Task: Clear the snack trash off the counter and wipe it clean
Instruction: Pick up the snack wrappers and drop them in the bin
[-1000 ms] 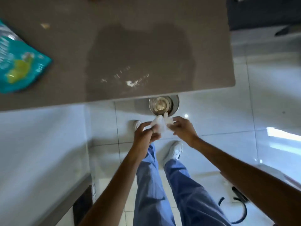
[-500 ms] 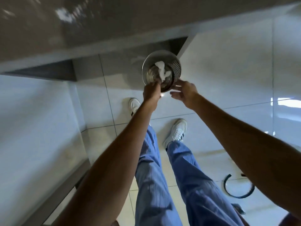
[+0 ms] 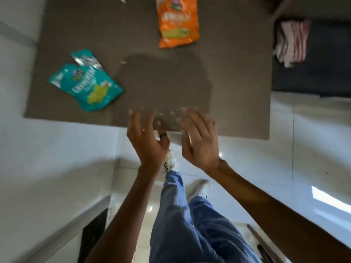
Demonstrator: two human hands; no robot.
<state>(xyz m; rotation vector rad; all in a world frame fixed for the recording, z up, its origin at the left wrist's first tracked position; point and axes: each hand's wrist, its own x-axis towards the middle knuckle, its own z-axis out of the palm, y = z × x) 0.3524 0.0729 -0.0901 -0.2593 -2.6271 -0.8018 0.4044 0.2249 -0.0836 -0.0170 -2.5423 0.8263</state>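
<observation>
A brown counter (image 3: 237, 73) fills the upper view. On it lie a teal snack bag (image 3: 85, 86) at the left and an orange snack bag (image 3: 177, 21) at the far middle. A darker wet patch (image 3: 163, 82) spreads across the counter's middle, with pale crumbs (image 3: 171, 112) along its near edge. My left hand (image 3: 146, 137) and my right hand (image 3: 199, 139) hover at the counter's front edge, both blurred, fingers spread and holding nothing. The bin is out of sight.
A striped red and white cloth (image 3: 291, 42) hangs at the far right beside a dark surface. White walls (image 3: 47, 168) stand at the left, glossy floor tiles (image 3: 303, 158) at the right. My legs in blue trousers and white shoes are below.
The white tissue went from both hands into the metal bin under the counter. My view then lifted back up, and both empty hands rose to the counter's front edge.
</observation>
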